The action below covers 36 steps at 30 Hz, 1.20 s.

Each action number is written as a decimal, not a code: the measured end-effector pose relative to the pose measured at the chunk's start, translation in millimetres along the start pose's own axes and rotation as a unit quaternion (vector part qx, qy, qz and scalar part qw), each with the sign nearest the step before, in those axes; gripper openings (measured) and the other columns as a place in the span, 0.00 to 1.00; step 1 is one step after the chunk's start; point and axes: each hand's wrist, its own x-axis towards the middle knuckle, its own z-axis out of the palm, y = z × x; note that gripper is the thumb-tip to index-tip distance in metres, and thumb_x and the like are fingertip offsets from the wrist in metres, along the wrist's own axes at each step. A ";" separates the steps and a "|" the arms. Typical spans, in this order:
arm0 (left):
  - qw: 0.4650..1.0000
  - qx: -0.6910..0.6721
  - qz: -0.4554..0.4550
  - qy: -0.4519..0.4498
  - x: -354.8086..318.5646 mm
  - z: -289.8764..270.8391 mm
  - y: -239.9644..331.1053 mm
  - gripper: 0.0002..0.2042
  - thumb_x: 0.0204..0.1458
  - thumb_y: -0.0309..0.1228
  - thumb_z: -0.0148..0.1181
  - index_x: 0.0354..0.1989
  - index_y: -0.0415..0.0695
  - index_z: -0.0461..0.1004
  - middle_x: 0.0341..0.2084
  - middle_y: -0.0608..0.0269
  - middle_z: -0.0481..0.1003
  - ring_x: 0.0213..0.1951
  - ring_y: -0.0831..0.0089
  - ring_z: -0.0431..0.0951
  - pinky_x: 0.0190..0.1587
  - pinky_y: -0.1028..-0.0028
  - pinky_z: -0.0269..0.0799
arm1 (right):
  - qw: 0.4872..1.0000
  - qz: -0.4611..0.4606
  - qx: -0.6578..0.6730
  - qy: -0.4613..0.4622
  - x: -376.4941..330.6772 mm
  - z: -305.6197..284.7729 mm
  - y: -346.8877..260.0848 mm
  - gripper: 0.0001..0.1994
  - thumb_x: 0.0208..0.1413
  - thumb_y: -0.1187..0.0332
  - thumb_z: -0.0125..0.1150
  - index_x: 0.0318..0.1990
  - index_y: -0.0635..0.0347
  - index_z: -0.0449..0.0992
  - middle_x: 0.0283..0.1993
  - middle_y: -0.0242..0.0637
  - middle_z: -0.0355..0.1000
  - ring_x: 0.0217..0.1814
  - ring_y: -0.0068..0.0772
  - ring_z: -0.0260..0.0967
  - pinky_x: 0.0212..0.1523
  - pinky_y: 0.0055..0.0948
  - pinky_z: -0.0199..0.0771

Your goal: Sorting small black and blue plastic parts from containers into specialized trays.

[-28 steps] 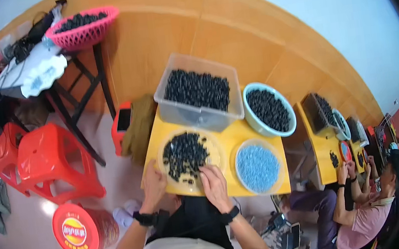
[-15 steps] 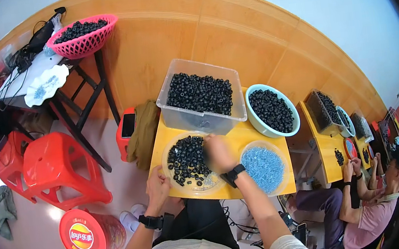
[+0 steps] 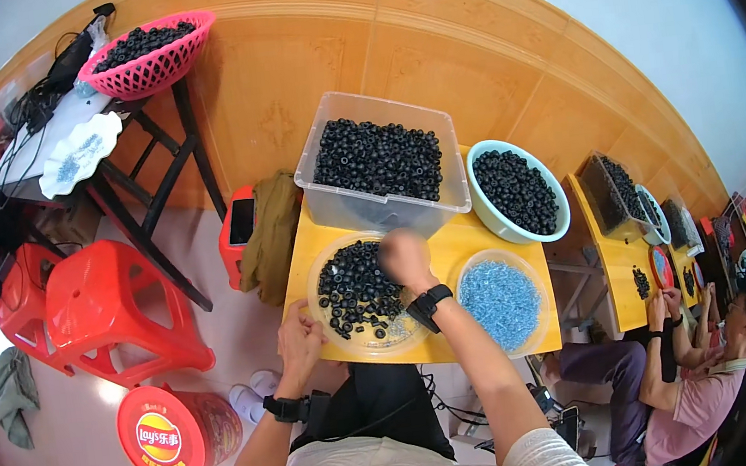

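My left hand [image 3: 300, 342] is at the table's near-left edge beside a shallow clear round tray [image 3: 313, 289]. Its fingers are curled in with the thumb against them; what they hold, if anything, is too small to make out. Over the right side of that tray is my right hand [image 3: 406, 261], its fingers hidden and smeared by motion. Small black ring-like plastic parts [image 3: 356, 282] are spread in the tray, with a few tiny clear pieces [image 3: 400, 326] at its near right. Right of my right forearm, another round tray holds many small pale-blue clear pieces [image 3: 500, 306].
Behind the trays stand a clear plastic bin [image 3: 379, 202] and a light-blue bowl [image 3: 522, 235], both full of black parts. Left are red stools [image 3: 115, 297], a red tub [image 3: 161, 438] and a pink basket [image 3: 151, 77] on a dark table. At right, a person works at another yellow table [image 3: 618, 296].
My right hand has moved slightly toward the far side of the tray. My left hand stays by the table edge, its fingers still curled. The view has shifted a little.
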 end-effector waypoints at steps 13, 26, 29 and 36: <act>0.999 -0.040 0.025 -0.023 0.4 -1.6 1.4 0.19 0.45 0.20 0.50 0.49 0.36 0.64 0.24 0.62 0.67 0.20 0.74 0.74 0.23 0.78 0.69 | 0.999 -0.034 -0.027 0.030 5.5 6.8 3.1 0.07 0.38 0.78 0.53 0.29 0.64 0.75 0.30 0.48 0.72 0.34 0.51 0.70 0.37 0.40 0.71; 0.991 0.022 0.095 0.090 6.6 -4.7 9.3 0.13 0.48 0.27 0.56 0.43 0.37 0.69 0.25 0.64 0.72 0.24 0.77 0.73 0.27 0.77 0.70 | 0.968 0.073 0.237 0.030 -35.1 -54.2 -17.0 0.20 0.43 0.83 0.58 0.47 0.64 0.70 0.27 0.34 0.72 0.30 0.22 0.70 0.33 0.22 0.73; 0.991 -0.122 0.018 -0.056 -17.8 -9.1 56.4 0.09 0.51 0.30 0.54 0.38 0.39 0.72 0.24 0.67 0.72 0.25 0.80 0.71 0.28 0.80 0.66 | 0.927 0.027 0.372 0.035 -78.7 -58.0 -57.4 0.24 0.42 0.83 0.60 0.51 0.62 0.67 0.27 0.36 0.72 0.29 0.25 0.71 0.31 0.23 0.73; 0.850 -0.342 -0.178 -0.359 -46.5 -7.1 55.4 0.12 0.53 0.38 0.55 0.33 0.41 0.74 0.26 0.67 0.75 0.26 0.83 0.71 0.29 0.83 0.64 | 0.961 -0.076 0.263 0.049 -154.1 -70.6 -107.5 0.23 0.42 0.80 0.62 0.50 0.61 0.69 0.30 0.38 0.71 0.30 0.34 0.69 0.31 0.28 0.70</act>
